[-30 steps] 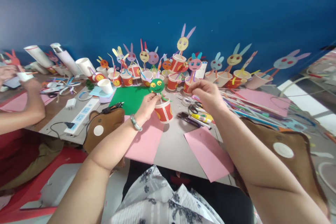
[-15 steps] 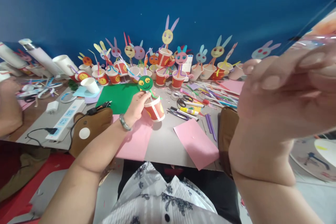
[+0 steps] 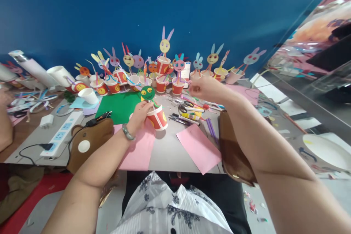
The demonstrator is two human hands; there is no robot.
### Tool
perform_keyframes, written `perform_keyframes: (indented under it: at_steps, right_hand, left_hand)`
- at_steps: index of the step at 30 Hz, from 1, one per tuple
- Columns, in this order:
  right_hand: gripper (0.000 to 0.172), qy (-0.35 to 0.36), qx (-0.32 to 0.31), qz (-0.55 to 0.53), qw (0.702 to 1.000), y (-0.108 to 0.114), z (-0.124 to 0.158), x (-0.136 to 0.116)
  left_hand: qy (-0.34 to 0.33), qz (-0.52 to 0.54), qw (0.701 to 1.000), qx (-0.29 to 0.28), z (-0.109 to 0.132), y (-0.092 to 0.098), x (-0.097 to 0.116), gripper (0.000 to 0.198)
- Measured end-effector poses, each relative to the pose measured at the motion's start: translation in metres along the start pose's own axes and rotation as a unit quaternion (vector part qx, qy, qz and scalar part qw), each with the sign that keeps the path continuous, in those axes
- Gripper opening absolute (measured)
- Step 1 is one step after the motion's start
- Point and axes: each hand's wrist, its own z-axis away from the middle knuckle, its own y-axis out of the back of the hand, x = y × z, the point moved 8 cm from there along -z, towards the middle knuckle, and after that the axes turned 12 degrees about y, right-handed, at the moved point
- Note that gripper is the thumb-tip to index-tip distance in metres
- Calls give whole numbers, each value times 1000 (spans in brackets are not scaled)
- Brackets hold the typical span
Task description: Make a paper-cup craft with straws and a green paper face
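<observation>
My left hand (image 3: 139,116) is closed, pinching a green paper face (image 3: 147,93) with yellow eyes just below its chin. That face stands above a red and white paper cup (image 3: 158,118), held slightly tilted over the table, and a green strip bends at the rim. Stretched out over the back right of the table is my right hand (image 3: 204,88), its fingers partly curled and blurred. It is closest to a red cup (image 3: 178,86) bearing a pink face and to the loose coloured strips; whether it touches anything I cannot make out.
Several cup figures line the blue wall, one a yellow rabbit face (image 3: 164,45). Scissors (image 3: 186,106), a yellow glue stick (image 3: 190,116), pink paper (image 3: 199,148), a power strip (image 3: 62,133) and brown pouches (image 3: 91,142) lie about. At far left is another person's arm (image 3: 6,124).
My right hand has gone from close to the camera at the right to over the back of the table. My left hand keeps hold of the cup figure. The view has shifted slightly.
</observation>
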Motion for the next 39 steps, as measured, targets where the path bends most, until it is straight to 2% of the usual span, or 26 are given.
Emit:
perform_keyframes:
  at_steps: [1, 3, 7, 12, 20, 33, 39]
  right_hand:
    - [15, -46, -114, 91, 988, -26, 4, 21]
    - [13, -66, -168, 123, 976, -55, 14, 45]
    - [20, -72, -189, 149, 968, -88, 34, 62]
    - [28, -84, -193, 152, 966, -106, 37, 76]
    - [28, -88, -187, 138, 969, -114, 43, 86]
    - [29, -117, -177, 128, 969, -117, 46, 92]
    - [30, -134, -171, 90, 972, -116, 52, 97]
  left_hand:
    - [-3, -8, 1000, -1, 0, -1, 0, 19]
    - [-9, -20, 1000, -8, 1, -3, -1, 16]
    - [-5, -26, 999, -25, 0, -8, -7, 18]
    - [-16, -52, 998, -38, 3, -10, -7, 23]
    - [-1, -51, 998, -30, 4, -10, -9, 21]
    - [-9, -115, 993, -35, 8, -11, -6, 23]
    - [2, -21, 1000, -2, -3, -3, -16, 19]
